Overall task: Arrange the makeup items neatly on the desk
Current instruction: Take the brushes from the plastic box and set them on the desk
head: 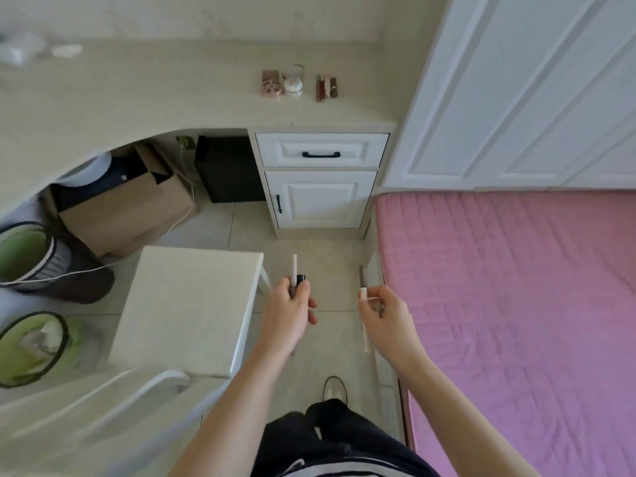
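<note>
My left hand [288, 313] grips a thin white stick and a small black-capped tube [296, 274] that stick up from its fingers. My right hand [383, 316] pinches slim pencil-like makeup sticks [362, 285], one pointing up, one hanging down below the hand. Both hands are over the floor between a white chair and the bed, well short of the desk [172, 94]. On the desk's right end lie a pink compact and a small round jar [283, 85], with a few brown lipstick tubes [327, 87] beside them.
A white chair [187, 304] stands left of my hands, a pink bed [509, 304] right. White drawers [320, 156] sit under the desk, a wardrobe [523, 91] beside it. A cardboard box [127, 211] and two green-lined bins [24, 256] stand under the desk's left.
</note>
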`<state>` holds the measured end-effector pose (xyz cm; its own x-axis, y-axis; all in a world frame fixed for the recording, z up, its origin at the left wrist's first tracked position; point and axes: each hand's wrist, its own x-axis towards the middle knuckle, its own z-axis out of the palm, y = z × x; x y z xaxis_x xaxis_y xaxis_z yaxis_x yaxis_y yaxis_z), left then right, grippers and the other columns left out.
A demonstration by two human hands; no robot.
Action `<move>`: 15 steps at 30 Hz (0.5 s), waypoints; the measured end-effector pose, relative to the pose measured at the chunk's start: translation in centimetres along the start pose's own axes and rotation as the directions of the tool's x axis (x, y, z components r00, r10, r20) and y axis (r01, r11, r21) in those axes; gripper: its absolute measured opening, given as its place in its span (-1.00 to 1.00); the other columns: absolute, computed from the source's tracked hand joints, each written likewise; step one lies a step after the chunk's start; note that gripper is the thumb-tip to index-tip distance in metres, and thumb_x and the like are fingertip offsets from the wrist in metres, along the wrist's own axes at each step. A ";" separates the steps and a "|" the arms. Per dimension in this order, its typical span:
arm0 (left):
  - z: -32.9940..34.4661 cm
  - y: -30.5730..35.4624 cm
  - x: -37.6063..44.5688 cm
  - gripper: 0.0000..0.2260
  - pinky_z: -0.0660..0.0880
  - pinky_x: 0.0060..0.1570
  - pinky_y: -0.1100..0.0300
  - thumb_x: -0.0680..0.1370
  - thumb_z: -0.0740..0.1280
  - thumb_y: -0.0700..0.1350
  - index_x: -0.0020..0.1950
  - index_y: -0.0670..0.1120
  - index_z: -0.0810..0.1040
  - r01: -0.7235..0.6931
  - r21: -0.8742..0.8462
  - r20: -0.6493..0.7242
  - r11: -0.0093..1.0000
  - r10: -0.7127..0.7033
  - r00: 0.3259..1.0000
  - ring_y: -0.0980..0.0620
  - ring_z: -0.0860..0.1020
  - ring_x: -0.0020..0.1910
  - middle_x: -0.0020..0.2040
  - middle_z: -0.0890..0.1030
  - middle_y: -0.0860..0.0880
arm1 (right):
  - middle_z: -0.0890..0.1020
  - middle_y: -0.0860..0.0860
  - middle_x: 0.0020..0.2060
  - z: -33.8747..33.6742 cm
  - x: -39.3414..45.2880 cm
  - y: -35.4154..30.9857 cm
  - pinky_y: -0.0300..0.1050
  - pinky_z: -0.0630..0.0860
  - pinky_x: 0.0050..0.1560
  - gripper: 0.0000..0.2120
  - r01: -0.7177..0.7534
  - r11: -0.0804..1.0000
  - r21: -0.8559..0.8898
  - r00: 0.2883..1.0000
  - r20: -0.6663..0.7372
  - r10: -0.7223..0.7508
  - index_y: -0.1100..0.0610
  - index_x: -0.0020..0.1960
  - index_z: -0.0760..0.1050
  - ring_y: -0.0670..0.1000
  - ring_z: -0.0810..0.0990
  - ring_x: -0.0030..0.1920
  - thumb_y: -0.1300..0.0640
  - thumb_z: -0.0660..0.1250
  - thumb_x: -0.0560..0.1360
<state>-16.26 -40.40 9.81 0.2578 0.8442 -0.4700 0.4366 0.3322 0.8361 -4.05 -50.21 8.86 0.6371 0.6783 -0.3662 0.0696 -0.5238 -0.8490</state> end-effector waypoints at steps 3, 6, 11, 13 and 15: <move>0.9 2.5 3.8 -0.83 0.34 -0.45 0.26 0.62 0.19 -0.09 -0.13 -0.14 0.43 0.001 0.018 -0.009 1.000 0.000 1.000 0.06 0.52 -0.46 -0.28 0.57 -0.04 | 0.60 -0.05 -0.20 -0.5 4.8 -2.1 -0.41 0.43 -0.47 -0.88 -0.003 0.999 -0.035 1.000 0.006 0.003 0.03 0.04 0.48 -0.09 0.56 -0.28 0.03 0.23 0.57; 1.3 4.3 7.4 -0.84 0.36 -0.44 0.27 0.62 0.20 -0.08 -0.09 -0.14 0.44 0.023 0.017 -0.007 1.000 -0.023 1.000 0.06 0.53 -0.44 -0.26 0.57 -0.03 | 0.60 -0.07 -0.19 -0.6 8.8 -3.9 -0.41 0.42 -0.47 -0.89 -0.006 0.999 -0.039 1.000 0.006 0.006 0.03 0.04 0.47 -0.11 0.55 -0.29 0.03 0.23 0.57; 1.2 6.9 14.1 -0.82 0.38 -0.35 0.16 0.61 0.20 -0.06 -0.06 -0.16 0.47 0.056 0.028 -0.020 0.998 -0.056 0.998 0.06 0.56 -0.40 -0.26 0.59 -0.03 | 0.60 -0.05 -0.22 0.4 15.5 -6.7 -0.27 0.49 -0.33 -0.87 -0.020 0.999 -0.036 1.000 -0.013 0.019 0.06 0.03 0.49 -0.09 0.56 -0.28 0.03 0.23 0.56; 0.9 8.2 17.1 -0.81 0.37 -0.38 0.17 0.61 0.20 -0.06 -0.06 -0.16 0.47 0.049 0.025 -0.011 0.998 -0.048 0.999 0.05 0.55 -0.42 -0.26 0.59 -0.04 | 0.61 -0.04 -0.19 1.2 18.3 -8.1 -0.32 0.49 -0.39 -0.87 -0.024 0.999 -0.025 0.999 -0.026 0.024 0.07 0.04 0.49 -0.08 0.56 -0.26 0.04 0.24 0.57; 0.4 9.7 20.2 -0.82 0.35 -0.41 0.20 0.62 0.20 -0.07 -0.05 -0.17 0.47 0.037 0.023 0.000 0.999 -0.037 0.999 0.05 0.54 -0.44 -0.25 0.58 -0.06 | 0.60 -0.03 -0.17 2.1 20.9 -9.6 -0.42 0.42 -0.50 -0.88 -0.028 1.000 -0.005 0.999 -0.043 0.027 0.06 0.03 0.49 -0.09 0.55 -0.26 0.05 0.25 0.56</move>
<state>-6.47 -20.26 8.35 0.2416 0.8313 -0.5006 0.4656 0.3534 0.8114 6.98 -29.92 8.60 0.6714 0.6408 -0.3724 0.0555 -0.5445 -0.8369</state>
